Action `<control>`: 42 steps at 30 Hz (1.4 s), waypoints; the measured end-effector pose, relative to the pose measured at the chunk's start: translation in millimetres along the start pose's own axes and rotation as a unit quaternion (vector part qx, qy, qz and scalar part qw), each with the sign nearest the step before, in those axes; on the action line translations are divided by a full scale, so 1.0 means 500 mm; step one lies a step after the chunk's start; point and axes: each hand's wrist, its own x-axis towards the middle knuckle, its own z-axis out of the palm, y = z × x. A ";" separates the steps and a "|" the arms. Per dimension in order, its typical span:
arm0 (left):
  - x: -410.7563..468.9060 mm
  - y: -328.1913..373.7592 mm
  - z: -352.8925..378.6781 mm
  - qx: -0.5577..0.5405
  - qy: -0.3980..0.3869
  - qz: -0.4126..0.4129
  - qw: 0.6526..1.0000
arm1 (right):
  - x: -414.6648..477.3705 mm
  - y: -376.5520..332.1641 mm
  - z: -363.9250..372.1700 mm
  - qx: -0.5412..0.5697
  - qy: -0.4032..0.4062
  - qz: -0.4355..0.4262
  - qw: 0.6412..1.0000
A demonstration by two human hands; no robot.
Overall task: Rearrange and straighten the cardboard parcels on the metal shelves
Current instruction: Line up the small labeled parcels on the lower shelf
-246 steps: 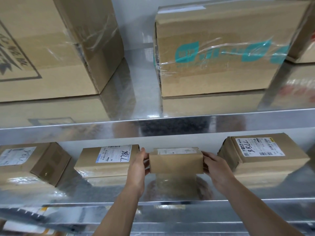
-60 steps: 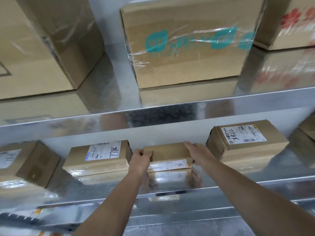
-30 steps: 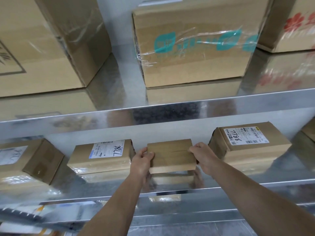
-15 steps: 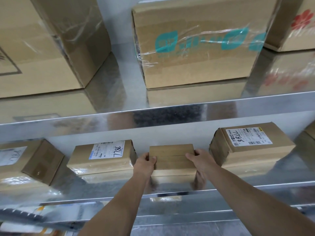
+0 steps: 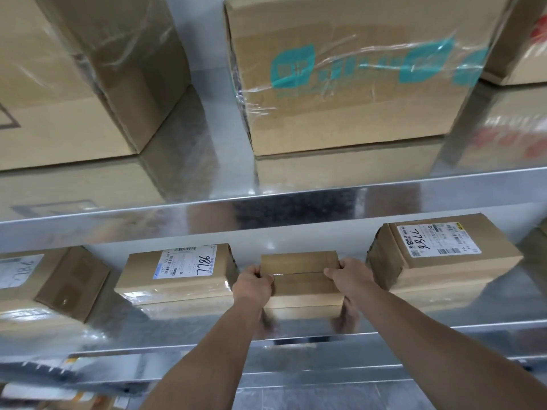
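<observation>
A small plain cardboard parcel [image 5: 300,281] sits on the lower metal shelf [image 5: 444,324], its taped, unlabelled face up. My left hand [image 5: 251,287] grips its left end and my right hand [image 5: 349,276] grips its right end, thumbs over the top. A labelled parcel marked 7786 [image 5: 174,276] lies just to its left. Another labelled parcel [image 5: 441,255] lies to its right. A fourth labelled parcel [image 5: 47,288] sits turned at an angle at the far left.
The upper shelf [image 5: 296,199] carries a large box with teal print and plastic wrap [image 5: 355,72], a big box [image 5: 74,72] at the left and another with red print [image 5: 524,48] at the right edge. Narrow gaps separate the lower parcels.
Both hands have turned the small parcel over, its label face no longer showing, and set it down flat on the shelf between its neighbours.
</observation>
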 end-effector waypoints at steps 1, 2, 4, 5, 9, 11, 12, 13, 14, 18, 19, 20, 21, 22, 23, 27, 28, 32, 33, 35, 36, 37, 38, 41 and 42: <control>-0.003 0.001 -0.002 0.002 -0.003 0.000 1.000 | -0.003 -0.003 -0.001 -0.004 -0.001 -0.003 1.000; -0.006 0.003 -0.004 0.010 -0.007 0.001 1.000 | -0.003 -0.003 -0.002 -0.003 -0.004 -0.004 1.000; -0.010 0.006 -0.007 0.015 -0.011 0.006 1.000 | -0.002 0.000 -0.002 0.004 -0.004 -0.002 1.000; -0.011 0.007 -0.008 0.013 -0.013 0.008 1.000 | -0.003 -0.001 -0.002 0.011 -0.004 0.003 1.000; -0.003 -0.003 -0.009 -0.036 -0.040 -0.004 0.999 | 0.000 0.000 -0.008 0.094 -0.032 0.026 0.995; 0.026 -0.031 0.002 -0.073 -0.075 0.004 0.995 | -0.010 -0.006 -0.022 0.113 -0.051 0.009 0.992; 0.024 -0.031 0.002 -0.089 -0.085 0.004 0.992 | -0.013 -0.008 -0.028 0.110 -0.062 0.000 0.992; 0.023 -0.030 0.001 -0.108 -0.092 -0.004 0.990 | -0.013 -0.007 -0.031 0.109 -0.072 -0.005 0.991; -0.004 -0.009 -0.008 -0.119 -0.099 -0.019 0.988 | -0.013 -0.004 -0.030 0.116 -0.082 0.000 0.990; -0.054 0.051 -0.040 -0.187 -0.118 -0.049 0.974 | -0.022 -0.002 -0.024 0.250 -0.094 0.050 0.962; -0.058 0.061 -0.047 -0.199 -0.106 -0.039 0.973 | -0.025 -0.005 -0.025 0.271 -0.095 0.056 0.956; -0.058 0.069 -0.054 -0.207 -0.089 -0.026 0.974 | -0.030 -0.012 -0.028 0.266 -0.096 0.056 0.958; -0.054 0.075 -0.057 -0.209 -0.078 -0.006 0.975 | -0.033 -0.017 -0.032 0.249 -0.087 0.046 0.963; -0.052 0.079 -0.059 -0.206 -0.070 0.017 0.976 | -0.034 -0.025 -0.035 0.216 -0.072 0.031 0.973; -0.056 0.087 -0.063 -0.200 -0.061 0.040 0.977 | -0.034 -0.031 -0.039 0.178 -0.055 0.014 0.982; -0.064 0.110 -0.081 -0.180 -0.027 0.110 0.977 | -0.066 -0.067 -0.052 -0.006 -0.039 -0.062 0.997; -0.065 0.114 -0.083 -0.169 -0.026 0.128 0.977 | -0.073 -0.074 -0.053 -0.030 -0.044 -0.076 0.996; -0.080 0.130 -0.090 -0.140 -0.040 0.191 0.971 | -0.086 -0.086 -0.039 -0.018 -0.086 -0.129 0.988; -0.083 0.134 -0.092 -0.138 -0.043 0.201 0.969 | -0.085 -0.087 -0.034 0.004 -0.096 -0.135 0.986; -0.088 0.138 -0.092 -0.134 -0.043 0.219 0.966 | -0.087 -0.091 -0.026 0.080 -0.117 -0.125 0.982; -0.090 0.139 -0.093 -0.128 -0.042 0.219 0.966 | -0.090 -0.094 -0.024 0.136 -0.133 -0.110 0.976; -0.091 0.140 -0.094 -0.123 -0.040 0.219 0.967 | -0.093 -0.096 -0.022 0.189 -0.150 -0.091 0.966; -0.097 0.142 -0.097 -0.123 -0.038 0.220 0.967 | -0.096 -0.098 -0.023 0.226 -0.166 -0.076 0.957; -0.101 0.136 -0.096 -0.151 -0.039 0.213 0.965 | -0.103 -0.100 -0.030 0.274 -0.192 -0.061 0.940; -0.101 0.132 -0.096 -0.168 -0.045 0.198 0.965 | -0.103 -0.099 -0.032 0.284 -0.197 -0.055 0.937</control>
